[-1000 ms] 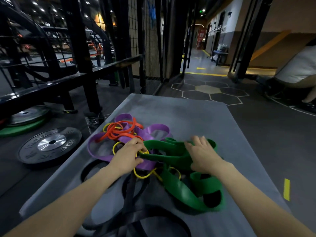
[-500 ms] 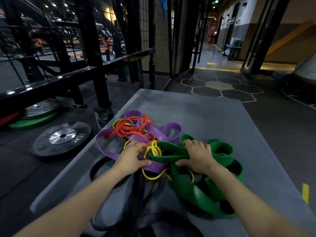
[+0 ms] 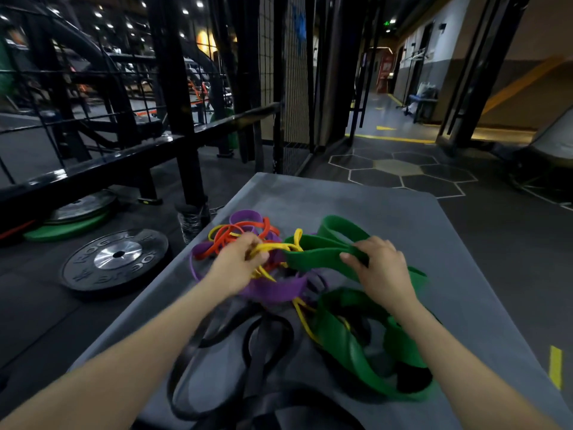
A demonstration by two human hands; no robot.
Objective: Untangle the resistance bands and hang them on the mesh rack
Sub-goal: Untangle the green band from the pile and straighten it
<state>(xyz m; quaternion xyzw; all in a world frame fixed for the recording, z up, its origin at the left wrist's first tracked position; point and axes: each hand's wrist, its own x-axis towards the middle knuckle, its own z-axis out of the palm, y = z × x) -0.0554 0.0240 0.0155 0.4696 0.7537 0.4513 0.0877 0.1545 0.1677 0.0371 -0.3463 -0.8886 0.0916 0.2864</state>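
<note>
A: Gym floor, grey mat (image 3: 387, 218) w/ the band tangle mid-mat. Hands?
B: Left hand (image 3: 238, 263) fingers curled round yellow band (image 3: 273, 247); right hand (image 3: 383, 268) pinches green band (image 3: 319, 257).
A: Handling?
B: Prob soft, stretchy, light; snags easily. Take hold at a free loop, not the knot.
A: Writing?
B: Weight plate (image 3: 116, 259) has raised letters, can't read for sure. Mesh rack (image 3: 294, 88) behind.

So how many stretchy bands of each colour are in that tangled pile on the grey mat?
Wide green rubber band: 1
Wide purple rubber band: 1
Thin orange rubber band: 1
Thin yellow rubber band: 1
Black rubber bands: at least 1, too tangled to count
Total: at least 5
</note>
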